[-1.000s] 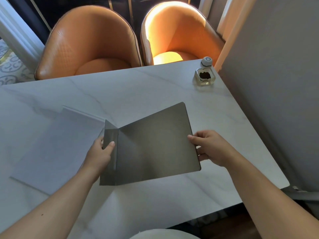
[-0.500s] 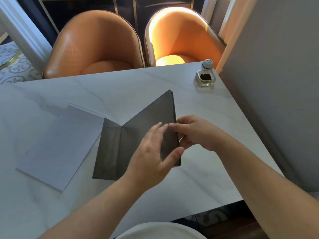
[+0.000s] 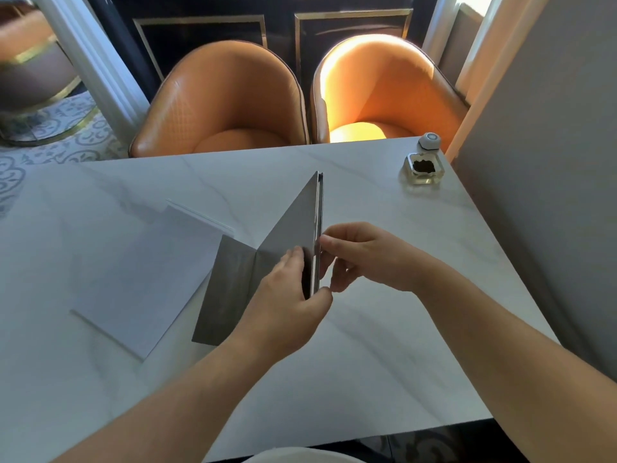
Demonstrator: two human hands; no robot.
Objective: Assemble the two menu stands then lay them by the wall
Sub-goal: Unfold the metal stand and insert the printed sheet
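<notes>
marble table (image 3: 384,329) runs up to a grey wall (image 3: 551,162) on the right, two orange chairs (image 3: 227,105) beyond it. by the look of it the first menu stand (image 3: 287,235) is being folded up: its grey panel is raised on edge mid-table, a flap flat at its foot. left hand (image 3: 287,295) clasps the near end, thumb under; right hand (image 3: 360,255) pinches the top edge from the wall side. next, seating the panel squarely. the second stand (image 3: 143,272) lies flat, just left.
</notes>
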